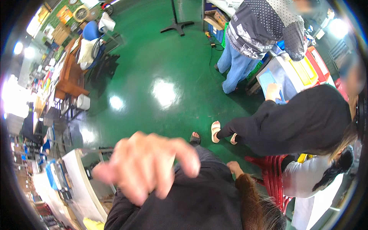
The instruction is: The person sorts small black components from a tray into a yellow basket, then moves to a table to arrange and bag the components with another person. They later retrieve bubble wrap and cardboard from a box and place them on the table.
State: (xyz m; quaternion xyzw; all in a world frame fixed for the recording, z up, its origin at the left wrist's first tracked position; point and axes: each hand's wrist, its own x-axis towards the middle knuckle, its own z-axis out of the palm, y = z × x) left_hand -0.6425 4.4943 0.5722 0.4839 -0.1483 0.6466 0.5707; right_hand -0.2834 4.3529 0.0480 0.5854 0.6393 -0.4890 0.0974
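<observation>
My left hand [147, 165] is raised close in front of my dark top, large and blurred by motion. Its fingers are bent and spread apart, with nothing visible between them. My right hand [234, 168] hangs low at my right side, beside long brown hair that covers part of the arm. How its fingers are set is too small to make out, and I see no object in it. My sandalled foot [195, 138] shows on the green floor [153, 69] ahead.
At right, a person in black [299, 119] and one in jeans [237, 63] stand by a table with a yellow tray [304, 71] and a red tray [318, 65]. A red chair [273, 176] holds a seated person. Left are a white-topped bench [82, 184] and a wooden desk [71, 74].
</observation>
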